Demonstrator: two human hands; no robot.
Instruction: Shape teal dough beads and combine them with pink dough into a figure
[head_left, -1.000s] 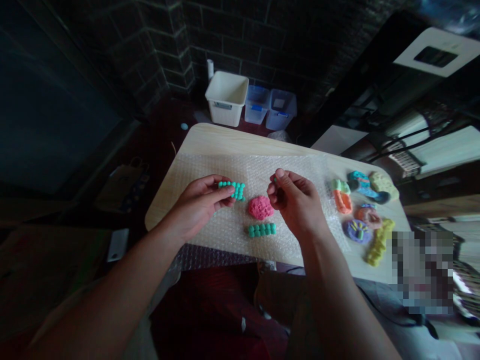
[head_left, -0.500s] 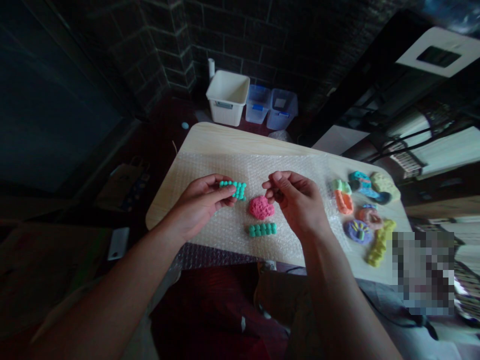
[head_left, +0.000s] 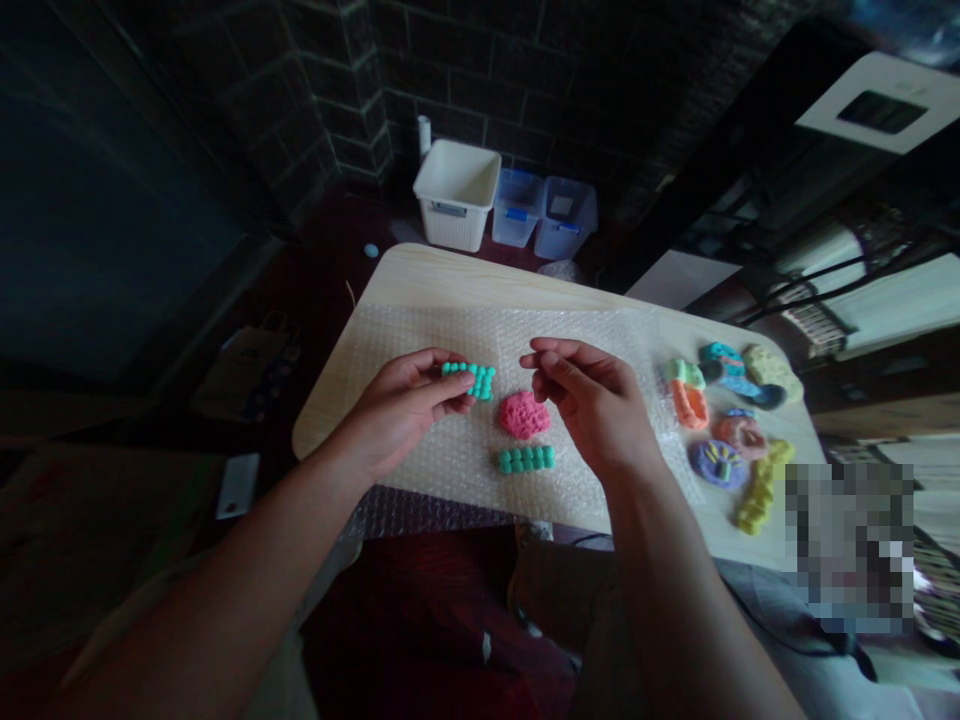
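Note:
My left hand [head_left: 409, 405] pinches a turquoise piece of modelling clay [head_left: 480, 380] made of small balls joined in rows, held above the bubble wrap [head_left: 442, 460]. Part of that piece is covered by my thumb and fingers. Across from it, my right hand [head_left: 589, 395] has its thumb pressed to its curled fingers while the index finger points left; anything between them is too small or hidden to make out. Below and between the hands lie a crumbly pink lump of clay [head_left: 524, 415] and a green block of clay balls in two rows [head_left: 526, 459].
Several clay shapes lie at the table's right end, including an orange and green one [head_left: 688, 400], a purple disc [head_left: 718, 465] and a yellow strip [head_left: 765, 490]. Beyond the table [head_left: 450, 275] stand a white bin [head_left: 454, 220] and two clear boxes [head_left: 517, 225].
My right index finger has straightened and lifted off the thumb, and the hand is slightly higher. My left hand keeps the turquoise clay in nearly the same place.

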